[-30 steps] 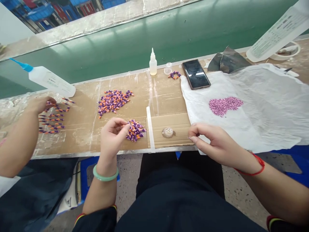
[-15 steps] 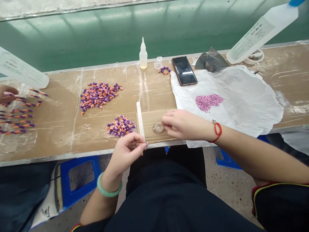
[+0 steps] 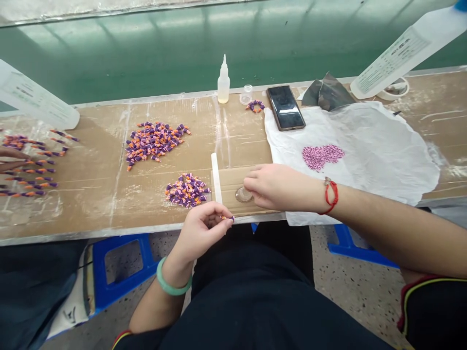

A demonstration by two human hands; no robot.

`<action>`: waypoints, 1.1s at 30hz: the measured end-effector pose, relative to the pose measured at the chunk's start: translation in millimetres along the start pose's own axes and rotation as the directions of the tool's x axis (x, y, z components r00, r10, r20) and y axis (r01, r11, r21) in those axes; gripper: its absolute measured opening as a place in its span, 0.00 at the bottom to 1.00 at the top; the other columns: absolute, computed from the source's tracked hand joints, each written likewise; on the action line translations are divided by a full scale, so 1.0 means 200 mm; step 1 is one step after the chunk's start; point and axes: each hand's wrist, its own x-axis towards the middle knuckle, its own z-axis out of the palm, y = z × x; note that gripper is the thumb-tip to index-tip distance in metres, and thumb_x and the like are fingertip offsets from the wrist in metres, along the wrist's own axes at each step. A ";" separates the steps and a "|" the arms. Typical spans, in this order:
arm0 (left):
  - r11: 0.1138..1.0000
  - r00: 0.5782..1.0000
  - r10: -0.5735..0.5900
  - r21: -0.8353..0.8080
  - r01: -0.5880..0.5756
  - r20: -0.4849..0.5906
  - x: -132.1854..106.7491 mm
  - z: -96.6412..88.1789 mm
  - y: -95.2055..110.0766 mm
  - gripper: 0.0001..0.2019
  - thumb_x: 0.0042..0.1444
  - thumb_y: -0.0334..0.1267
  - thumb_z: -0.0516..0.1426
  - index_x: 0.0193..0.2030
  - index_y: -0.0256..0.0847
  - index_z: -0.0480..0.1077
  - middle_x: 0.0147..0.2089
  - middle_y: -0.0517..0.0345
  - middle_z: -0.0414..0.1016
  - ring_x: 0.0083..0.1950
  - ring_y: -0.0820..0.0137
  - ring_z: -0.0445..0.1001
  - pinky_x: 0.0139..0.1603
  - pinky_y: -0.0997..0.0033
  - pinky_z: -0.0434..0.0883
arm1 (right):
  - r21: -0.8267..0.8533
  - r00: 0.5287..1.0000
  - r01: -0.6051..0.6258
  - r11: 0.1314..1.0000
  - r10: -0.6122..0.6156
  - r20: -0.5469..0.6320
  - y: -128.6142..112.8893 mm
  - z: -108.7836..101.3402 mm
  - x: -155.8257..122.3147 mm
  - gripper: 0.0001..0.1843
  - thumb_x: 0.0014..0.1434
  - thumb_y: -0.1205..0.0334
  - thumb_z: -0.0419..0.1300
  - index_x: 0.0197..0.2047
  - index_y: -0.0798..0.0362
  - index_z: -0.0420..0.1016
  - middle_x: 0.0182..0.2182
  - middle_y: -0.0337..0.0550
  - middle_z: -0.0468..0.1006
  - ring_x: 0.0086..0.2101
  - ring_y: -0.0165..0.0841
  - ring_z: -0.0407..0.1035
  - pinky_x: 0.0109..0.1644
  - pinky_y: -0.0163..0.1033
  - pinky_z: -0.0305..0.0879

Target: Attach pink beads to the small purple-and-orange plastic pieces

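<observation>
My left hand pinches a small purple and orange piece between thumb and fingertips at the table's front edge. My right hand has its fingers pressed together at the rim of a small clear round dish; whatever they pinch is hidden. The dish rests on a piece of cardboard, with a white strip along its left side. Just left of the strip lies a small pile of purple, orange and pink pieces.
A larger pile of such pieces lies farther back. A dropper bottle, a clear cup, a ring of pieces and a phone stand behind. Pink bits lie on white cloth. At far left, a co-worker's hand is among rows of pieces.
The view has shifted slightly. My right hand's fingers have come in closer over the clear dish. My left hand keeps its pinch on the small piece. The co-worker's hand has moved toward the front.
</observation>
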 end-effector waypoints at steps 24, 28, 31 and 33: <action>0.853 0.936 0.322 -0.386 -0.352 -0.141 -0.03 0.11 0.08 0.04 0.54 0.34 0.69 0.37 0.41 0.81 0.32 0.57 0.85 0.25 0.73 0.82 0.24 0.84 0.78 | 0.953 0.987 -0.040 0.300 0.160 -0.009 -0.17 -0.13 -0.16 0.06 0.60 0.63 0.54 0.30 0.53 0.65 0.26 0.38 0.72 0.27 0.26 0.63 0.30 0.32 0.60; 0.857 0.922 0.356 -0.341 -0.386 -0.151 -0.03 0.11 0.09 0.04 0.54 0.35 0.69 0.36 0.41 0.81 0.32 0.56 0.85 0.25 0.72 0.82 0.26 0.82 0.80 | 0.949 0.984 -0.019 0.313 0.172 -0.037 -0.19 -0.13 -0.16 0.05 0.58 0.66 0.54 0.30 0.53 0.66 0.26 0.38 0.72 0.27 0.25 0.62 0.30 0.31 0.60; 0.853 0.914 0.376 -0.326 -0.407 -0.154 -0.03 0.11 0.10 0.04 0.54 0.33 0.69 0.37 0.42 0.81 0.33 0.57 0.85 0.26 0.73 0.82 0.27 0.82 0.80 | 0.945 0.982 0.005 0.327 0.179 -0.067 -0.20 -0.14 -0.16 0.04 0.57 0.68 0.54 0.30 0.54 0.67 0.25 0.37 0.73 0.26 0.25 0.62 0.29 0.30 0.60; 0.856 0.909 0.385 -0.308 -0.416 -0.159 -0.04 0.10 0.10 0.04 0.54 0.32 0.69 0.37 0.41 0.81 0.32 0.56 0.85 0.26 0.72 0.82 0.27 0.81 0.80 | 0.940 0.979 0.019 0.339 0.183 -0.086 -0.20 -0.14 -0.16 0.04 0.56 0.68 0.54 0.30 0.54 0.67 0.26 0.37 0.74 0.26 0.25 0.64 0.30 0.29 0.60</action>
